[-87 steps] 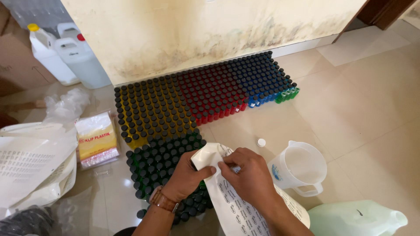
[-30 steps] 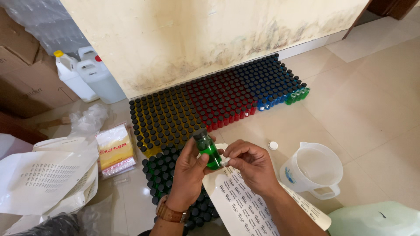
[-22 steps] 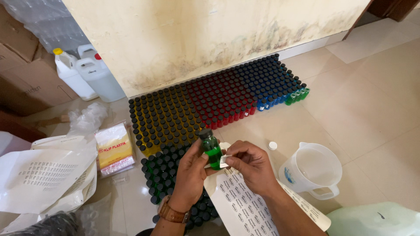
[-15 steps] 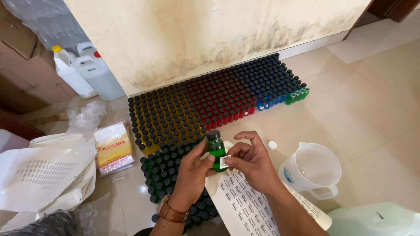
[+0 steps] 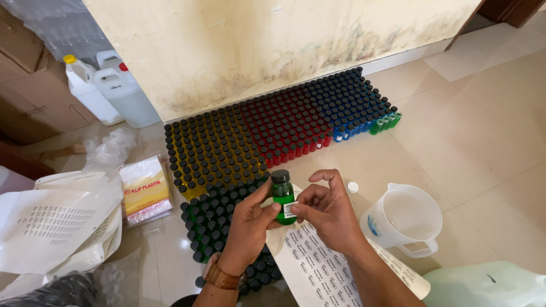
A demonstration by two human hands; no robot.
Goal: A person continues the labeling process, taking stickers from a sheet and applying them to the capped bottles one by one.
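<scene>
1. The small green bottle (image 5: 282, 196) had a round black cap and see-through green sides. It was held upright above the sheet of stickers (image 5: 321, 270).
2. The left hand (image 5: 248, 224) had its fingers wrapped around the bottle.
3. The right hand (image 5: 327, 210) pinched a little white sticker (image 5: 289, 210) against the bottle's side.
4. Rows of small bottles (image 5: 273, 128) with black caps stood on the smooth tiled floor (image 5: 483, 131).

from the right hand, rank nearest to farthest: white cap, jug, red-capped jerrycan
1. White cap: on the floor just right of the right hand.
2. Jug: farther right.
3. Red-capped jerrycan: far upper left, by the wall.
</scene>
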